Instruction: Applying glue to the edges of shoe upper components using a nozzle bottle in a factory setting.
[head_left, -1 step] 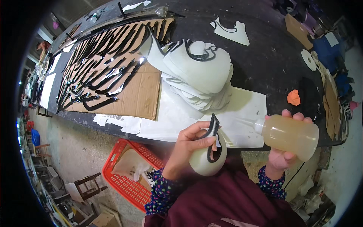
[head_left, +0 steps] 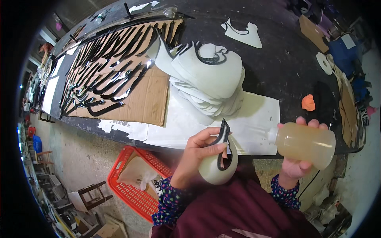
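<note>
My left hand (head_left: 204, 146) pinches a curved white sheet piece with black edging (head_left: 214, 172) in front of my body. A pointed end of the black edging sticks up past the thumb. In my right hand (head_left: 295, 168) lies a squeeze bottle (head_left: 305, 143) of cloudy yellowish liquid, tipped on its side. Its thin clear nozzle points left toward the piece, a little apart from it. Just beyond my hands, a stack of similar white pieces (head_left: 220, 79) stands on a white sheet (head_left: 260, 111). Black edging shows on the uppermost ones.
Many glossy black strips (head_left: 115, 81) lie on brown cardboard (head_left: 147, 103) at the left of the dark table (head_left: 274, 67). Farther back is one edged white piece (head_left: 248, 35). An orange lump (head_left: 308, 102) sits at the right. Below the table edge stands a red basket (head_left: 135, 194).
</note>
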`<state>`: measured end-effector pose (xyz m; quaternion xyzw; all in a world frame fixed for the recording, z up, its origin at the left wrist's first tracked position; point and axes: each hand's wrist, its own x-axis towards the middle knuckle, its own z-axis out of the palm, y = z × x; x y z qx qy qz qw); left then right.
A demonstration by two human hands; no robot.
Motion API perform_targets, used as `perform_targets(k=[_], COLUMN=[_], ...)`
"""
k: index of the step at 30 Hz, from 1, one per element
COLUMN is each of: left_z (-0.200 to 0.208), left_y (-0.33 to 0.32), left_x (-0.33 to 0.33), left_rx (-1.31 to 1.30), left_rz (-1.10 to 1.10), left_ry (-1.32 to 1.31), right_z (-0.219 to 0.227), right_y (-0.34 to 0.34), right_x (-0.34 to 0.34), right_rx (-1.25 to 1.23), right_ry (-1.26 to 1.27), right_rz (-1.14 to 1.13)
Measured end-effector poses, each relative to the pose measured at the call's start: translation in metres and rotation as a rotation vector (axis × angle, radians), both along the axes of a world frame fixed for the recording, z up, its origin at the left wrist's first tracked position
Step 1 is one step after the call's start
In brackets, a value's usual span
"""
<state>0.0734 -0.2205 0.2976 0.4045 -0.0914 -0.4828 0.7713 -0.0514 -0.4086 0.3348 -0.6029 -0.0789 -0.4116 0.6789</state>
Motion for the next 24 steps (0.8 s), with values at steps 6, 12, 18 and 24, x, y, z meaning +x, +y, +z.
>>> perform_targets(k=[6,12,18,24], left_z=[0.000,0.002,0.009,0.008], left_y=[0.001,0.001,0.005,0.012], left_x=[0.000,-0.003,-0.013,-0.036], left_rx=[0.025,0.046,0.027,0.077], left_rz=[0.009,-0.006,-0.017,-0.004], left_ry=[0.033,0.003,-0.028,-0.077], right_z=[0.005,0.005,0.005,-0.007], right_y=[0.003,0.008,0.011,0.014], right_x=[0.005,0.004,-0.008,-0.024], right_rx=[-0.113,0.005,0.062,0.067], right_ry=[-0.016,-0.023,-0.021,0.018], right_rz=[0.024,0.024,-0.053,-0.104])
